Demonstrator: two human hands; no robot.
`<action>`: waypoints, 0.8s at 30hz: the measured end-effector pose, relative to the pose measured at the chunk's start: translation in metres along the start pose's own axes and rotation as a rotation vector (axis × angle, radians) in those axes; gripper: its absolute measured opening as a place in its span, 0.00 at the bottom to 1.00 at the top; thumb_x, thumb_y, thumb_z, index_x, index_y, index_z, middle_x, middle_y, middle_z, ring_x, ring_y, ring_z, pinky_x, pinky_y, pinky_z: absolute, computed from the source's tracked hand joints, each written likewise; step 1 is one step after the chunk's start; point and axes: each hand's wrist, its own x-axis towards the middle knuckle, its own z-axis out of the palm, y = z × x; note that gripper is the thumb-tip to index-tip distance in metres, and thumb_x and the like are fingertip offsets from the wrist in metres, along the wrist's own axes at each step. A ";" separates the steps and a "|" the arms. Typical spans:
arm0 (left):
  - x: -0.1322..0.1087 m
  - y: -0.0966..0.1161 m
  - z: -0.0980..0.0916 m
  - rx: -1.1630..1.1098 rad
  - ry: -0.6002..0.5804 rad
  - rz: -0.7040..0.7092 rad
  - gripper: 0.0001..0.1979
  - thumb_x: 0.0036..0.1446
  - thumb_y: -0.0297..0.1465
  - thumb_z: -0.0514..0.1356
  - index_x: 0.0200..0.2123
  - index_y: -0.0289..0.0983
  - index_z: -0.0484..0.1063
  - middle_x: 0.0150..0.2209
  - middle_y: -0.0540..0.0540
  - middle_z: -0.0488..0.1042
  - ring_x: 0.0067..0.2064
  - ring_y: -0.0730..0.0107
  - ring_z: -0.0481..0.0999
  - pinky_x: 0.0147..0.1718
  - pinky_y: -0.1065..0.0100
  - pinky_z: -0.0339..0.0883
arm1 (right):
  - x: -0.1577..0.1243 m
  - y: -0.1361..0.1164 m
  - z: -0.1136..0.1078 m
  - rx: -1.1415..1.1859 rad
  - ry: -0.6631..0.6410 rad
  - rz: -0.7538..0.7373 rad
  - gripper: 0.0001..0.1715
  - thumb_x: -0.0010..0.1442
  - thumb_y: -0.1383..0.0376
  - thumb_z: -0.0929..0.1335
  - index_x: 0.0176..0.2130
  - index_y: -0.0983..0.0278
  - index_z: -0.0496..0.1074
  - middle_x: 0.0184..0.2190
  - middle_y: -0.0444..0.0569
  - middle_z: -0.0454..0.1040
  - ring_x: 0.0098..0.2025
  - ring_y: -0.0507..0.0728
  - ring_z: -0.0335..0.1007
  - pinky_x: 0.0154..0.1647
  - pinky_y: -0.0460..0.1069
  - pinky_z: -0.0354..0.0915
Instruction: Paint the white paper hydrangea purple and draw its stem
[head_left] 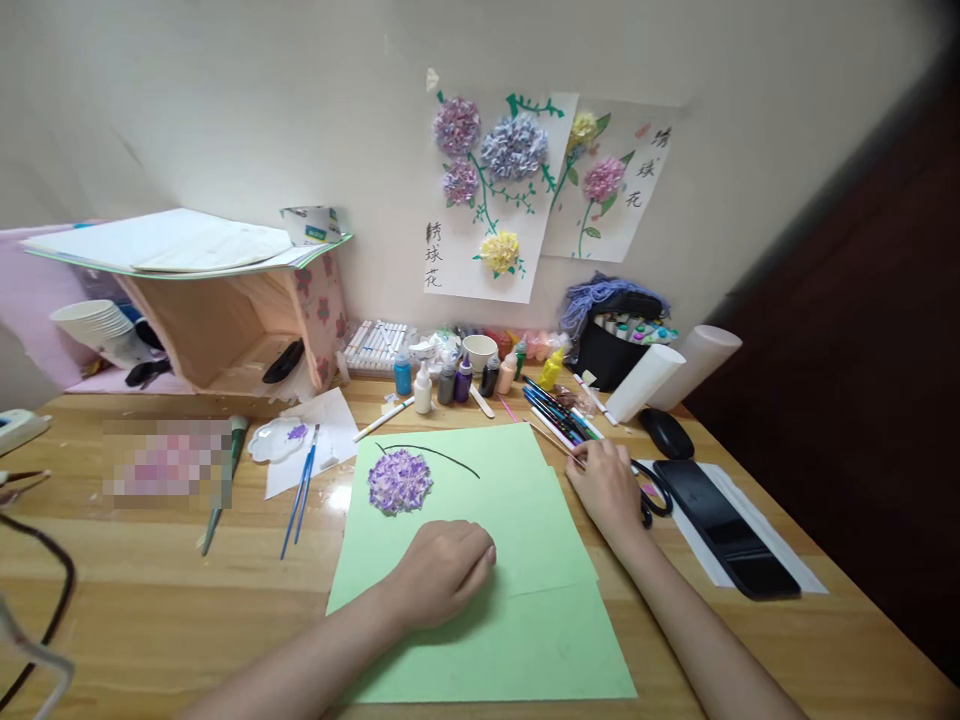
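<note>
My left hand (446,572) rests on the light green paper (525,640) as a loose fist; its fingertips are tucked out of sight. Above it on the paper is a purple and white ruffled flower head (400,482), with a thin dark curved line (435,449) drawn beside it. At the paper's right edge, my right hand (606,485) has its fingers curled down by a bundle of pens and brushes (555,412). A thin tan stick (553,438) ends at its fingertips; whatever lies under the fingers is hidden. Black-handled scissors (656,492) lie beside this hand.
Small paint bottles (463,380) and a white cup (480,352) line the back. On the right are a black phone (727,530), a mouse (667,433) and paper rolls (646,382). Blue brushes (301,490) and a palette (271,440) lie left. Flower pictures (517,200) hang above.
</note>
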 end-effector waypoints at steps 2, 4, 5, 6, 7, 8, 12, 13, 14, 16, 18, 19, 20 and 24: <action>0.001 0.003 -0.005 0.010 0.039 -0.037 0.16 0.63 0.29 0.43 0.28 0.40 0.66 0.25 0.48 0.73 0.26 0.69 0.70 0.26 0.67 0.57 | -0.002 0.002 -0.002 0.076 0.061 -0.021 0.06 0.58 0.65 0.63 0.36 0.64 0.68 0.35 0.59 0.73 0.40 0.66 0.65 0.43 0.58 0.64; 0.003 0.004 -0.018 0.038 0.102 -0.119 0.17 0.63 0.31 0.43 0.26 0.39 0.65 0.23 0.47 0.72 0.25 0.69 0.69 0.26 0.67 0.57 | -0.004 0.001 -0.004 0.235 0.077 -0.071 0.06 0.58 0.64 0.63 0.36 0.62 0.66 0.36 0.57 0.73 0.40 0.65 0.66 0.43 0.58 0.64; 0.004 0.002 -0.028 0.059 0.143 -0.181 0.18 0.64 0.33 0.42 0.24 0.39 0.64 0.22 0.47 0.71 0.25 0.69 0.69 0.27 0.67 0.57 | -0.006 -0.001 -0.005 0.333 0.041 -0.097 0.06 0.59 0.63 0.62 0.36 0.61 0.66 0.35 0.55 0.73 0.39 0.63 0.67 0.43 0.57 0.65; 0.005 -0.001 -0.039 0.083 0.192 -0.256 0.20 0.65 0.33 0.41 0.23 0.39 0.63 0.22 0.47 0.70 0.26 0.69 0.69 0.27 0.67 0.57 | -0.008 -0.004 -0.006 0.427 -0.032 -0.125 0.06 0.60 0.61 0.62 0.34 0.61 0.66 0.34 0.53 0.73 0.37 0.62 0.68 0.41 0.56 0.66; 0.006 -0.006 -0.053 0.107 0.243 -0.335 0.21 0.66 0.34 0.40 0.23 0.39 0.63 0.23 0.47 0.71 0.27 0.69 0.70 0.28 0.68 0.57 | -0.010 -0.007 -0.006 0.499 -0.112 -0.147 0.07 0.60 0.60 0.61 0.34 0.60 0.66 0.33 0.52 0.73 0.35 0.60 0.69 0.38 0.55 0.66; 0.006 -0.013 -0.068 0.134 0.301 -0.424 0.22 0.67 0.35 0.40 0.24 0.39 0.63 0.24 0.47 0.71 0.28 0.68 0.70 0.29 0.68 0.57 | -0.011 -0.012 -0.006 0.552 -0.176 -0.150 0.08 0.60 0.59 0.61 0.34 0.60 0.67 0.32 0.50 0.73 0.33 0.60 0.69 0.36 0.54 0.67; 0.003 -0.047 -0.123 0.238 0.473 -0.696 0.20 0.67 0.35 0.42 0.26 0.38 0.65 0.28 0.45 0.73 0.32 0.63 0.72 0.29 0.67 0.57 | -0.016 -0.031 -0.003 0.666 -0.255 -0.120 0.08 0.59 0.58 0.62 0.33 0.57 0.67 0.29 0.49 0.73 0.31 0.62 0.71 0.34 0.57 0.68; 0.002 -0.054 -0.133 0.254 0.491 -0.734 0.19 0.67 0.35 0.43 0.27 0.38 0.66 0.29 0.45 0.74 0.34 0.62 0.73 0.30 0.67 0.57 | -0.016 -0.035 -0.002 0.681 -0.246 -0.119 0.07 0.59 0.58 0.62 0.33 0.56 0.67 0.28 0.49 0.73 0.31 0.63 0.71 0.33 0.57 0.69; 0.001 -0.061 -0.141 0.265 0.501 -0.763 0.18 0.67 0.35 0.44 0.27 0.38 0.66 0.30 0.44 0.74 0.34 0.61 0.73 0.30 0.67 0.57 | -0.016 -0.038 -0.002 0.692 -0.233 -0.119 0.07 0.59 0.59 0.61 0.32 0.55 0.67 0.28 0.49 0.73 0.31 0.63 0.71 0.33 0.58 0.69; 0.001 -0.070 -0.151 0.280 0.514 -0.802 0.15 0.65 0.34 0.47 0.29 0.38 0.67 0.33 0.42 0.75 0.36 0.60 0.74 0.31 0.67 0.59 | -0.017 -0.043 -0.002 0.706 -0.207 -0.123 0.06 0.58 0.60 0.61 0.30 0.54 0.66 0.28 0.49 0.73 0.30 0.63 0.72 0.32 0.58 0.69; 0.004 -0.073 -0.155 0.276 0.514 -0.803 0.12 0.64 0.32 0.49 0.32 0.37 0.69 0.36 0.41 0.76 0.38 0.58 0.75 0.32 0.67 0.60 | -0.015 -0.045 -0.005 0.720 -0.187 -0.125 0.06 0.57 0.61 0.61 0.30 0.53 0.66 0.28 0.49 0.73 0.28 0.63 0.71 0.30 0.58 0.70; 0.007 -0.072 -0.156 0.269 0.512 -0.792 0.11 0.63 0.32 0.49 0.34 0.37 0.69 0.37 0.41 0.76 0.39 0.58 0.75 0.33 0.66 0.61 | -0.013 -0.046 -0.007 0.725 -0.176 -0.124 0.06 0.57 0.61 0.61 0.30 0.53 0.66 0.27 0.48 0.73 0.27 0.62 0.70 0.29 0.58 0.69; 0.011 -0.070 -0.155 0.259 0.509 -0.775 0.10 0.63 0.31 0.50 0.35 0.37 0.69 0.38 0.41 0.76 0.40 0.57 0.75 0.34 0.66 0.62 | -0.009 -0.046 -0.010 0.727 -0.163 -0.123 0.06 0.58 0.61 0.61 0.31 0.54 0.67 0.26 0.48 0.73 0.25 0.61 0.70 0.28 0.57 0.69; 0.040 -0.051 -0.145 0.200 0.466 -0.664 0.08 0.63 0.30 0.51 0.38 0.36 0.69 0.41 0.41 0.76 0.43 0.58 0.75 0.38 0.65 0.65 | 0.023 -0.043 -0.028 0.703 -0.091 -0.106 0.08 0.59 0.60 0.61 0.34 0.58 0.68 0.27 0.49 0.74 0.27 0.60 0.69 0.30 0.55 0.66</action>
